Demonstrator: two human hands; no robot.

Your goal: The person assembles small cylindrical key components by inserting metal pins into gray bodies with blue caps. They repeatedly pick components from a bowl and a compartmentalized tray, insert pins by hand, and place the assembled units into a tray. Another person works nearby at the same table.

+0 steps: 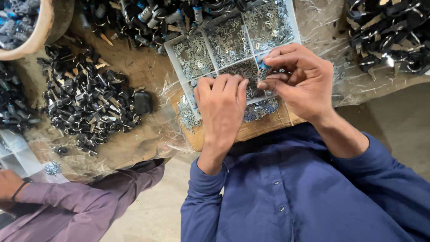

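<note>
A white divided tray [175, 58] on the surface [148, 71] holds heaps of small silvery metal clips in each compartment, and a round basket [45, 31] at the far left corner is filled with dark blue-tipped parts. The right hand [298, 80] has its fingers [286, 60] pinched shut on a small blue-and-silver piece [264, 69] above the tray's near right compartment, its long axis roughly upright. The left hand [221, 105] rests knuckles-up, fingers curled down into the near compartment; what they grip cannot be told.
</note>
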